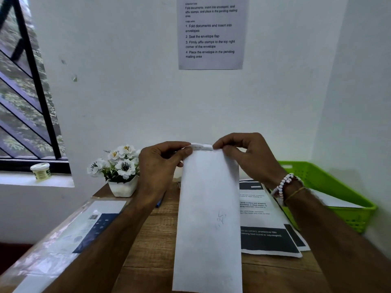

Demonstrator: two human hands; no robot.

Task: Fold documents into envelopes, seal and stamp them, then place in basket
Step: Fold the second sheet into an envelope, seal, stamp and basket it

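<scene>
Envelope (pixel 208 218) hangs lengthwise from my grip; I see my left hand (pixel 160 166) and right hand (pixel 247 157) each pinching a top corner, documents (pixel 262 218) lying below-right of the pinch, basket (pixel 338 187) farther right.

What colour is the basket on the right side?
The basket is bright green, clearest in the head view.

Around envelope (pixel 208 218): flower pot (pixel 122 188) blocks 10 o'clock, plastic-wrapped pack (pixel 63 240) fills 8, printed sheets (pixel 260 218) and green basket (pixel 323 178) crowd 3; bare tabletop strip (pixel 156 240) open at 7.
</scene>
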